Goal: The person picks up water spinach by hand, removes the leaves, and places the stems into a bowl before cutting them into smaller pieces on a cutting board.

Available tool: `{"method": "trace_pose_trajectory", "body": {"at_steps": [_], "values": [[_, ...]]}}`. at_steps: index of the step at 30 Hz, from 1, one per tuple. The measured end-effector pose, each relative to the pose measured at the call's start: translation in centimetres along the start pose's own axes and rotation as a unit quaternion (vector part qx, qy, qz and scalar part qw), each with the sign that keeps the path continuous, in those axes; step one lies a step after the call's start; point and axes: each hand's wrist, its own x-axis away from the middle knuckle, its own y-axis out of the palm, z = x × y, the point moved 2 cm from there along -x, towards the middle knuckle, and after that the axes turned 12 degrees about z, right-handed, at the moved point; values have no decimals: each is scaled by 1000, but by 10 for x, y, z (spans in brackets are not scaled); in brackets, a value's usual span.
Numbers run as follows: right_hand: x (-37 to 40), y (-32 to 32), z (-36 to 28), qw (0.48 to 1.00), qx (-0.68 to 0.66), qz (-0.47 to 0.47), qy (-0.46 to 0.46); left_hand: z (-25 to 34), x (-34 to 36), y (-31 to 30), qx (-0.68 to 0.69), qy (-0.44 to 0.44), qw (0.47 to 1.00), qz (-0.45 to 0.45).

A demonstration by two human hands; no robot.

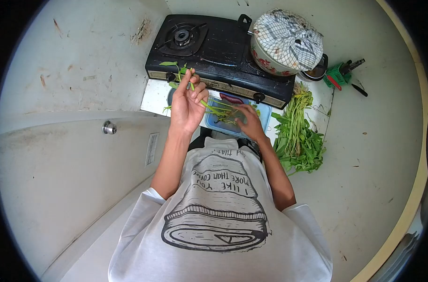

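My left hand [189,101] is raised in front of the stove, fingers closed round a leafy green stem [204,103] whose leaves stick up past the fingertips. The stem's lower end slants down to the right over a blue tray [265,123]. Over the right part of that tray is my right hand [249,123], its fingers curled beside thin stems; whether it grips one is too small to tell. Cut stems and bits of greens [227,118] lie in the tray, with a dark red object [231,98] at its back edge.
A black two-burner stove [223,47] stands behind, bearing a flowered pot [270,61] under a checked cloth [289,37]. To the right lie a bunch of leafy greens [296,131], a green basket [336,74] with utensils and a black-handled knife [359,90]. A wall stands at left.
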Motion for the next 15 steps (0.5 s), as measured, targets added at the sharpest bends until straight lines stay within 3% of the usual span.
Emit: {"method": "trace_pose_trajectory", "body": {"at_steps": [5, 15], "values": [[-5, 30, 6, 996, 0, -42, -76, 13, -9, -16, 59, -27, 997, 41], [-6, 21, 30, 996, 45, -57, 47, 88, -49, -97, 75, 107, 980, 152]]}}
